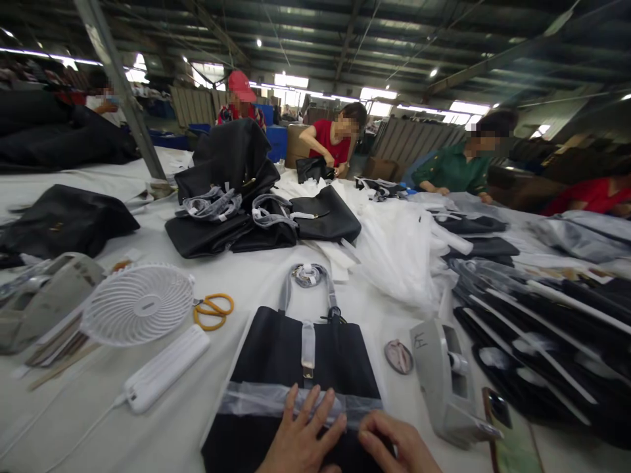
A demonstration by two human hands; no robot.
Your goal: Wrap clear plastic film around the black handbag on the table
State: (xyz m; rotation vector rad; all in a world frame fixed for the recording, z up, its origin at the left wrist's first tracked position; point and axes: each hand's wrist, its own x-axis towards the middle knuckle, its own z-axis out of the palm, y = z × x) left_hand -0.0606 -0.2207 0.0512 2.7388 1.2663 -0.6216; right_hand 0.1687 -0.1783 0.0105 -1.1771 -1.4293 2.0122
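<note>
A black handbag (296,355) lies flat in front of me, its wrapped handle (308,276) pointing away. A clear plastic strip (246,397) runs across the bag. My left hand (303,437) presses flat on that strip with fingers spread. Beside it, my right hand (394,443) rests on the bag's lower right part, fingers curled against the strip's end. Neither hand lifts anything.
A white handheld fan (138,305), yellow scissors (214,310) and a grey tape dispenser (34,299) lie at left. Another grey dispenser (446,378) and a phone (510,437) sit at right, beside stacked black bags (542,335). More bags (236,203) and white wrapping (399,243) lie ahead. Several people work at the far side.
</note>
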